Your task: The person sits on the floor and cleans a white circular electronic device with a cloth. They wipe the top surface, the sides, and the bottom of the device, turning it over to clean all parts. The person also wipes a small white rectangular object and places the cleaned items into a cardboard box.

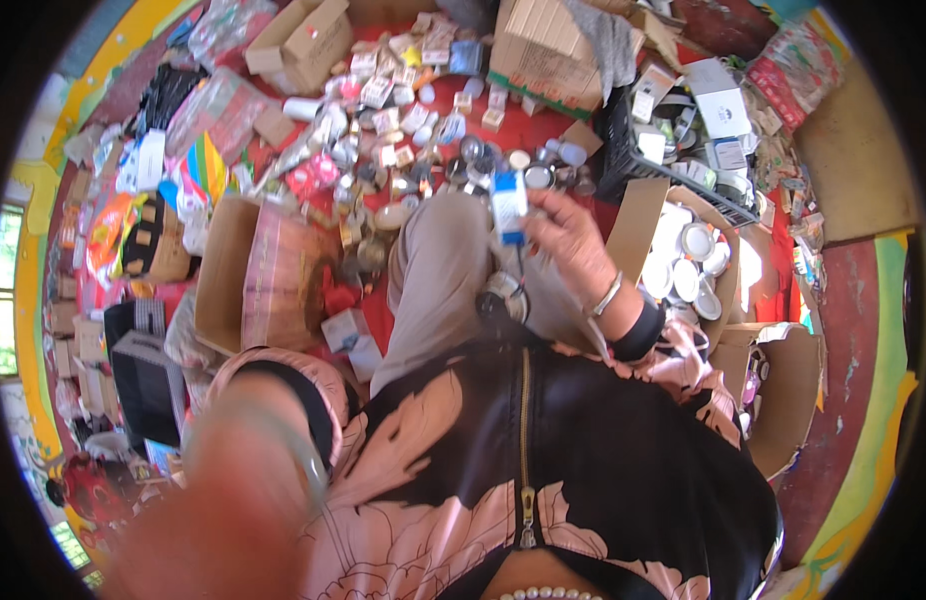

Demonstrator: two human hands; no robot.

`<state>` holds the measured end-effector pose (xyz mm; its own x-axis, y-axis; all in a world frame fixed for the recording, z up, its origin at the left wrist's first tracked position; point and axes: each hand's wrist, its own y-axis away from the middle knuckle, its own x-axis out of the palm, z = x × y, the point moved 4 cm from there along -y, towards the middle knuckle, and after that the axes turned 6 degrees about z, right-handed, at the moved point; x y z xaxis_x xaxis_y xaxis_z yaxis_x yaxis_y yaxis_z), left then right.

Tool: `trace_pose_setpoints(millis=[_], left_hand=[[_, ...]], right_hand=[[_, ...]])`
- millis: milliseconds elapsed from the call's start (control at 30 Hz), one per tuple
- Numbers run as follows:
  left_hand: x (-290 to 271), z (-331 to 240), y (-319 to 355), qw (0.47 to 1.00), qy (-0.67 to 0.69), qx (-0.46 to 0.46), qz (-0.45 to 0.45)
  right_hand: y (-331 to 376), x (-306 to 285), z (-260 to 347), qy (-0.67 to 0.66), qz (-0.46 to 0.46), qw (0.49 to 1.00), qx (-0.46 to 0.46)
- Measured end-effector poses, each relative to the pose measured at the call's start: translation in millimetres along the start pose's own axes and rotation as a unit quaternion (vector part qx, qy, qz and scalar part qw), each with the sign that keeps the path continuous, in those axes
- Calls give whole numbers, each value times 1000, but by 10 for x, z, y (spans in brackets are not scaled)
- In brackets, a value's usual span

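In front of my knees my right hand [573, 240] is closed on a small blue-and-white box [508, 208], pinched at its side between thumb and fingers. A round dark thing with a pale rim [505, 298] lies below the box, between my legs; its kind is hard to make out. My left hand [218, 520] is raised very near the camera at the lower left, smeared by motion, so its fingers cannot be read. A pale bangle [301, 455] circles that wrist.
Several small boxes and round lids [403, 120] lie scattered on the red floor ahead. An opened carton [273, 275] stands at left. To my right are a carton of white round lids [686, 280], a black crate [683, 170] and another carton [788, 385].
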<state>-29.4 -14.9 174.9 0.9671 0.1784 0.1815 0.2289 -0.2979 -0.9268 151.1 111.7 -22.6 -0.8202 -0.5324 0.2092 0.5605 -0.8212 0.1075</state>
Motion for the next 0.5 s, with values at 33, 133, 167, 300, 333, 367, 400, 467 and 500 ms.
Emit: trace_pose_setpoints(millis=[33, 133, 167, 300, 333, 367, 400, 467, 500], left_hand=[[51, -213, -174, 994, 18, 105, 10], [-87, -76, -212, 977, -29, 130, -165], [-335, 68, -185, 968, -51, 58, -240], [-1044, 510, 7, 919, 16, -219, -328], [-1025, 545, 51, 918, 13, -231, -323], [-998, 546, 73, 917, 5, -242, -317], [-905, 548, 98, 919, 15, -253, -303], [-829, 722, 396, 916, 55, -323, -231], [-786, 847, 600, 910, 78, -357, -195]], right_hand=[[20, -16, 16, 6, 7, 1000, 4], [115, -103, 66, 76, -21, 997, -6], [62, -112, 58, 99, -11, 995, -2], [31, -73, 55, -33, 3, 999, 17], [66, -95, 25, -47, 10, 999, 15], [76, -92, 26, -61, 15, 998, 6], [71, -92, 33, -76, 20, 997, -3], [80, -81, 23, -122, 10, 992, -24], [97, -86, 13, -104, -7, 994, -35]])
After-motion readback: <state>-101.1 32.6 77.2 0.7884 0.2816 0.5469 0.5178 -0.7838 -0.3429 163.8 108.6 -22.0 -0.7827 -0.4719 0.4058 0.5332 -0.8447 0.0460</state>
